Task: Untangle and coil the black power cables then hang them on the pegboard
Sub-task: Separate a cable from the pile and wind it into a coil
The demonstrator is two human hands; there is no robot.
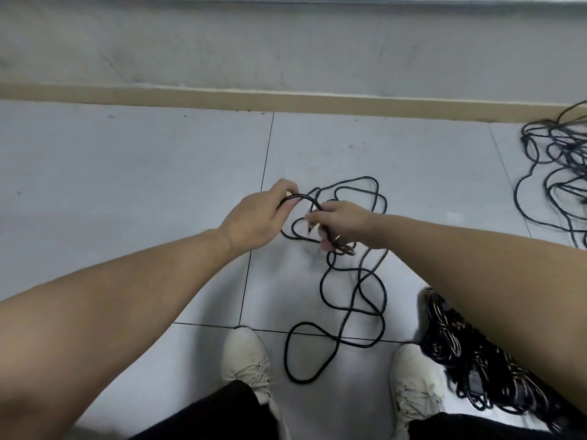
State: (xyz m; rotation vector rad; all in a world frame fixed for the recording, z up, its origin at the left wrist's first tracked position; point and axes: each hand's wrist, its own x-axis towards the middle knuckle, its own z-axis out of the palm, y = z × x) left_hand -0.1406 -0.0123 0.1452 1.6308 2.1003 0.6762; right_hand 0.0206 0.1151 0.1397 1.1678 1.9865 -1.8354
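Item: one long thin black rubber power cable [355, 290], lying in loose crossing loops on the pale grey tiled floor [127, 160] between two cream laced shoes [246, 360], its upper run lifted in a short arch; the left hand [254, 217] is closed round one end of the arch, the right hand [343, 222] pinches the other. Further black cable heaps are noted at the floor's right edge [559, 160] and under the right forearm [470, 354]. Handling, as judged: even loops are best fed hand to hand, crossings shaken out, never pulled tight.
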